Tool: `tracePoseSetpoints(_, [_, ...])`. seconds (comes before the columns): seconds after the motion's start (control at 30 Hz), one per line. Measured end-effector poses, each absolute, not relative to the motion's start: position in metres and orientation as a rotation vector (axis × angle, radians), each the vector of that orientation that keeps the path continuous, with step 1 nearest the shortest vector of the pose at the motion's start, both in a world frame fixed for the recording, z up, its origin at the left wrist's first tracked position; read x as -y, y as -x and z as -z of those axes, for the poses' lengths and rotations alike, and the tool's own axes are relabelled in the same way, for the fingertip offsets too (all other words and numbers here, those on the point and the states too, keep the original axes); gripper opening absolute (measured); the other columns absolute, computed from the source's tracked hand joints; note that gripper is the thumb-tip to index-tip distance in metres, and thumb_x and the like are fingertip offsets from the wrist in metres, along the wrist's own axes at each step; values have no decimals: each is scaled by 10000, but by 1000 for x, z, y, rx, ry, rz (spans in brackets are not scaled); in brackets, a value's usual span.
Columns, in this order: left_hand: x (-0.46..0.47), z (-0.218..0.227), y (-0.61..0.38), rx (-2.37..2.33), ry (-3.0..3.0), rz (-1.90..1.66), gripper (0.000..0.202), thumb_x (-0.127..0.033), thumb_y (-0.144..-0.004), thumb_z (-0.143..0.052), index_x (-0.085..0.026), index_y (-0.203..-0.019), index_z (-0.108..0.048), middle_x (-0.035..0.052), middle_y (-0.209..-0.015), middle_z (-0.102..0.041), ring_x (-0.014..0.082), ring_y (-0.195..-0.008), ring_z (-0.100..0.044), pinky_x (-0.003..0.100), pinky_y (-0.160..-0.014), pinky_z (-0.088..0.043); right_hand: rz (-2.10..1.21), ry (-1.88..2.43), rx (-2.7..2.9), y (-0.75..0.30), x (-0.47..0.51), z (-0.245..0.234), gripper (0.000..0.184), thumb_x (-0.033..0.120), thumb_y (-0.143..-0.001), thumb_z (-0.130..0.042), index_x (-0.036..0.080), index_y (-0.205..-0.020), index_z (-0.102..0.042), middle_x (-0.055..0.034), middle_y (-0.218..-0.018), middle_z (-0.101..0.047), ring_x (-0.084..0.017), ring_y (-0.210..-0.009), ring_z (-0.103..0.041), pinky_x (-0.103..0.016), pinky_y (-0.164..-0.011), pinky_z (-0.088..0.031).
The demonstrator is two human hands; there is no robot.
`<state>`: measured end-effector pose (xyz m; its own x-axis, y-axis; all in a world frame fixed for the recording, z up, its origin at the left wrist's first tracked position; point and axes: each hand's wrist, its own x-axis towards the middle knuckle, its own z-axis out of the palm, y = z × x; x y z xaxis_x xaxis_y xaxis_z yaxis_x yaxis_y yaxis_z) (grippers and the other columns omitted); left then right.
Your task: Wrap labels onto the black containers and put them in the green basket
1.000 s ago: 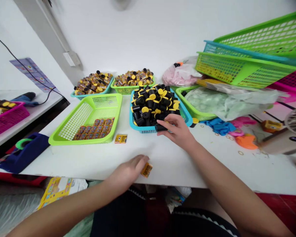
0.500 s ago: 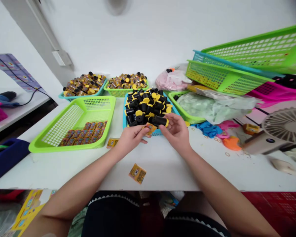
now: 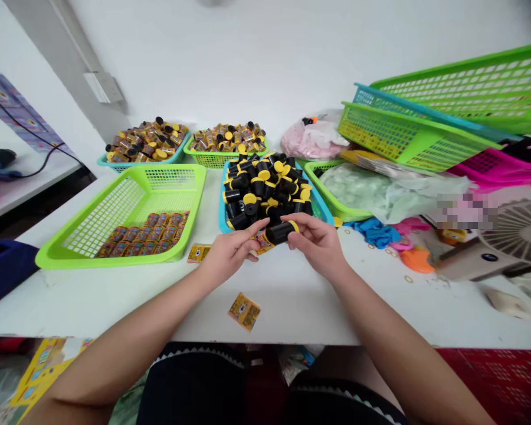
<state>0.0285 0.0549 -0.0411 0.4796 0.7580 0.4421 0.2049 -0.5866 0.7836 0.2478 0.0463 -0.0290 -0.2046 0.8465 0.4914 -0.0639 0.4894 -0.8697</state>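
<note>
My right hand point(image 3: 319, 247) is shut on a black canister with a yellow cap point(image 3: 281, 232), held on its side. My left hand point(image 3: 230, 252) pinches a small yellow printed label point(image 3: 264, 243) against the canister's near end. Behind my hands, a teal basket point(image 3: 222, 203) is heaped with several black, yellow-capped canisters point(image 3: 263, 189). Another yellow label point(image 3: 244, 311) lies on the white table point(image 3: 292, 313) near its front edge, and a third point(image 3: 199, 253) lies beside a lime-green basket point(image 3: 168, 174) holding rows of labelled canisters point(image 3: 144, 233).
Two baskets of labelled canisters point(image 3: 146, 141) stand at the back of the table. Stacked plastic baskets point(image 3: 418, 133), plastic bags point(image 3: 380, 189), blue gloves point(image 3: 375, 233) and a desk fan point(image 3: 513, 233) crowd the right. Below the table's front edge are my lap and scattered cartons.
My left hand has come up from the table's front edge with a label. My right hand has lifted a canister from the pile, and the two hands have met over the table.
</note>
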Motion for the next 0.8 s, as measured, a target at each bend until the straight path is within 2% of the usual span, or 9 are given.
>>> tracePoseSetpoints(0.1, [-55,36,-29,-742,-2270,-1098,382,-382,-992,-459,-188,-1269,-637,16,-786,-724,101,-625,-668,205,-639,-581,-899,682,1633,-249,-48,26,262,303,-799,-737,237,-1047,-687,-50,-987,-609,-111,-757,-599,-230,-603,-510])
tracePoseSetpoints(0.17, [-53,34,-29,-734,-2334,-1120,372,-341,-968,-520,-175,-1285,-623,21,-805,-731,111,-685,-671,203,-673,-568,-862,657,1688,-251,-49,25,270,255,-773,-751,242,-1034,-685,-51,-1015,-579,-104,-748,-564,-240,-622,-502])
tracePoseSetpoints(0.27, [-50,36,-29,-776,-2290,-1127,502,-325,-925,-592,-191,-1402,-511,43,-970,-739,119,-758,-681,208,-704,-574,-876,635,1747,-254,-49,23,285,204,-755,-747,251,-1027,-678,-37,-1007,-567,-89,-713,-516,-247,-636,-487])
tracePoseSetpoints(0.37, [-49,39,-29,-806,-2267,-1125,639,-346,-883,-652,-210,-1464,-422,54,-1057,-738,132,-793,-699,229,-733,-594,-892,647,1782,-254,-48,22,294,178,-755,-737,253,-1032,-677,-33,-1015,-569,-82,-709,-513,-244,-631,-479])
tracePoseSetpoints(0.5, [-50,38,-29,-742,-2435,-1272,645,-333,-850,-700,-230,-1437,-453,50,-1061,-749,149,-862,-719,267,-843,-585,-940,696,1807,-249,-47,25,288,223,-730,-771,236,-1003,-682,-36,-1020,-587,-70,-657,-526,-241,-587,-493])
tracePoseSetpoints(0.57, [-49,37,-29,-777,-2513,-1281,644,-317,-858,-693,-254,-1445,-437,32,-1049,-755,138,-850,-723,249,-834,-582,-997,746,1782,-245,-46,28,297,288,-713,-794,222,-981,-682,-28,-953,-611,-83,-654,-558,-244,-580,-513])
tracePoseSetpoints(0.67, [-46,38,-30,-851,-2562,-1190,739,-306,-872,-678,-287,-1513,-310,16,-1076,-752,135,-869,-728,233,-806,-585,-1053,921,1719,-240,-43,31,343,408,-690,-810,198,-925,-674,7,-736,-638,-99,-577,-581,-235,-514,-507])
tracePoseSetpoints(0.73, [-44,40,-32,-833,-2630,-1210,763,-289,-892,-657,-298,-1535,-247,23,-1094,-746,144,-900,-726,242,-807,-586,-1058,1100,1686,-239,-40,32,357,490,-693,-794,188,-823,-654,33,-576,-618,-95,-451,-546,-212,-401,-433])
tracePoseSetpoints(0.8, [-42,42,-34,-767,-2699,-1302,762,-268,-905,-643,-301,-1542,-226,36,-1096,-744,150,-908,-724,254,-815,-587,-985,1264,1686,-240,-37,31,410,568,-772,-698,183,-661,-608,43,-435,-553,-85,-350,-486,-207,-345,-364])
